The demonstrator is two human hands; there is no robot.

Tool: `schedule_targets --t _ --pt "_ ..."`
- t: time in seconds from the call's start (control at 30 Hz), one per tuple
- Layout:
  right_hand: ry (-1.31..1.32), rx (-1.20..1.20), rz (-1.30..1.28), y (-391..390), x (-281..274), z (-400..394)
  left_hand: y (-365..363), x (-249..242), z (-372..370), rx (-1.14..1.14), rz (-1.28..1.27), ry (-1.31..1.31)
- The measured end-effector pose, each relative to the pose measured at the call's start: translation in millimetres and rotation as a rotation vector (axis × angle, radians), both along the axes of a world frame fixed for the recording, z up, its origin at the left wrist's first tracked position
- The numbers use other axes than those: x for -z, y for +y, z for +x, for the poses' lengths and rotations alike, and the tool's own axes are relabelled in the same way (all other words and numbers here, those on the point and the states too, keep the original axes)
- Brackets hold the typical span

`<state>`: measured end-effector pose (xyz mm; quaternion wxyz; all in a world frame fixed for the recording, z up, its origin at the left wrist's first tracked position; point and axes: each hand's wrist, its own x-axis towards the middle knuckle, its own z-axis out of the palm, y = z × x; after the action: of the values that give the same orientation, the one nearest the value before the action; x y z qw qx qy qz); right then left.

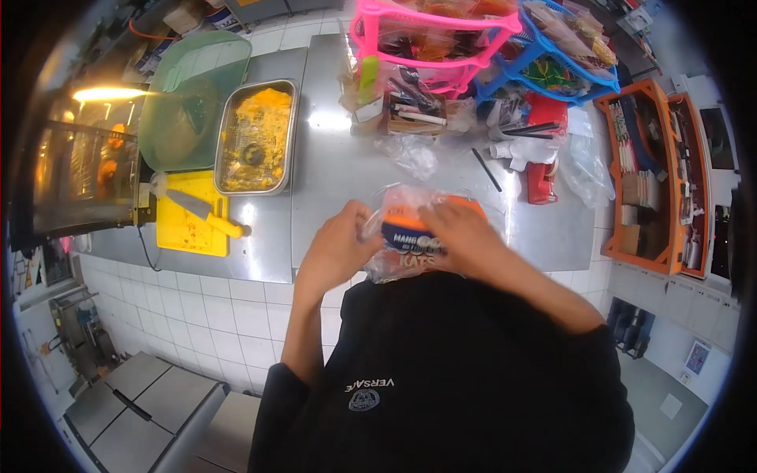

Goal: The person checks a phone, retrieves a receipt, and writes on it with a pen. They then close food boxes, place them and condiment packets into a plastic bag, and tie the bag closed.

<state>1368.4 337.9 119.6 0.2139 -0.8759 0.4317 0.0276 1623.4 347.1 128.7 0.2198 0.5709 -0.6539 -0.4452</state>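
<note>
Close to my body, at the front edge of the steel table, is an orange and dark blue printed food box (404,223) inside a clear plastic bag (381,266). Part of its lettering reads "MANG" and "KATS". My left hand (344,240) is closed on the bag's left side, fingers curled into the crinkled plastic. Over the right part of the box lies my right hand (461,236), its fingers bent around the printed face. The undersides of the box and bag are hidden.
A metal tray of yellow-orange food (256,142) stands left, near a knife (206,213) on a yellow cutting board (175,229). Pink (441,55) and blue (544,59) racks rise at the back. A red tape dispenser (542,185) and black stick (486,169) are right.
</note>
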Motion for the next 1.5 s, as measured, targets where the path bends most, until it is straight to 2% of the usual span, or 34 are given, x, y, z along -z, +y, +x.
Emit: schedule_targets --t 0.07,0.17,0.2,0.3,0.4,0.5,0.53,0.6,0.63,0.7,0.8,0.9,1.0,1.07,1.17,1.2,1.3,1.33,1.43,1.47,1.5 --pt "0.070 -0.024 -0.312 38 4 18 13 -6 9 -0.036 0.115 -0.036" --pt "0.016 -0.033 -0.082 56 21 27 31 -4 8 -0.074 0.134 -0.057" --pt "-0.092 -0.054 -0.008 51 9 26 37 -4 8 -0.089 0.115 -0.061" --pt "-0.465 -0.060 0.013 48 29 6 57 -20 -4 -0.243 0.267 -0.067" --pt "-0.563 0.149 0.178 27 42 -3 85 9 -15 -0.308 0.262 0.165" --pt "-0.321 0.186 0.101 -4 51 12 81 14 -28 -0.398 -0.037 0.267" --pt "-0.308 0.237 0.193 -5 53 15 73 3 -32 -0.439 0.015 0.329" --pt "-0.273 0.325 0.354 -18 58 18 63 12 -36 -0.509 0.030 0.515" --pt "-0.229 0.215 0.419 -29 69 12 60 15 -39 -0.548 0.043 0.610" --pt "-0.148 0.008 0.552 -55 97 -2 53 14 -49 -0.597 -0.060 0.618" --pt "0.128 0.108 0.781 -75 82 12 46 11 -65 -0.594 -0.173 0.588" --pt "0.241 0.320 0.824 -86 113 -1 49 16 -68 -0.511 -0.165 0.497" --pt "0.114 0.266 0.782 -80 85 -33 41 16 -58 -0.533 -0.131 0.533" --pt "-0.137 0.242 0.448 -53 25 -49 43 15 -51 -0.575 -0.076 0.576" --pt "-0.220 0.237 0.242 -11 -6 -16 37 9 -49 -0.584 0.008 0.653" --pt "-0.230 0.148 0.403 -19 19 -3 37 6 -52 -0.574 0.046 0.706" --pt "-0.201 0.234 0.902 -66 10 8 38 10 -54 -0.555 0.127 0.777" --pt "-0.251 0.117 0.904 -79 32 2 45 12 -53 -0.554 0.156 0.783" --pt "-0.181 0.258 0.934 -63 68 -11 58 15 -45 -0.514 0.256 0.890" --pt "-0.195 0.097 0.975 -67 108 -23 65 13 -46 -0.510 0.300 0.827" --pt "-0.183 0.238 1.041 -57 99 -23 72 9 -45 -0.507 0.346 0.759"
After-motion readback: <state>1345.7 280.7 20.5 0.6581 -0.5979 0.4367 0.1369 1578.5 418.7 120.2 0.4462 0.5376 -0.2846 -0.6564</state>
